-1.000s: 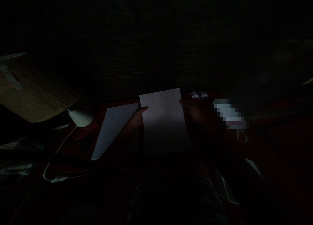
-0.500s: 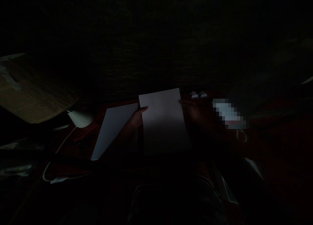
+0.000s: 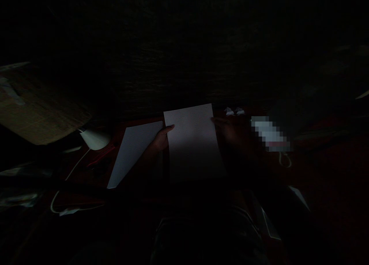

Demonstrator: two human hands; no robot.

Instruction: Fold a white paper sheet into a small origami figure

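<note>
A white sheet of paper [image 3: 191,136] is held up in front of me, its lower part fading into shadow. My left hand [image 3: 163,138] grips its left edge, thumb on the near face and the other fingers hidden behind. At the right edge my right hand [image 3: 226,129] is closed on the paper near the upper corner; it is dim and only partly visible. Left of the held sheet, more white paper [image 3: 135,140] lies on the dark reddish table [image 3: 170,117], partly covered by my left forearm.
Two small folded paper pieces [image 3: 234,111] sit beyond my right hand. A pixelated bright object [image 3: 268,132] with a cord loop lies to the right. At left stand a white cone-shaped object [image 3: 95,139], a white cable [image 3: 75,167] and a large brownish box-like shape [image 3: 37,111]. Most surroundings are very dark.
</note>
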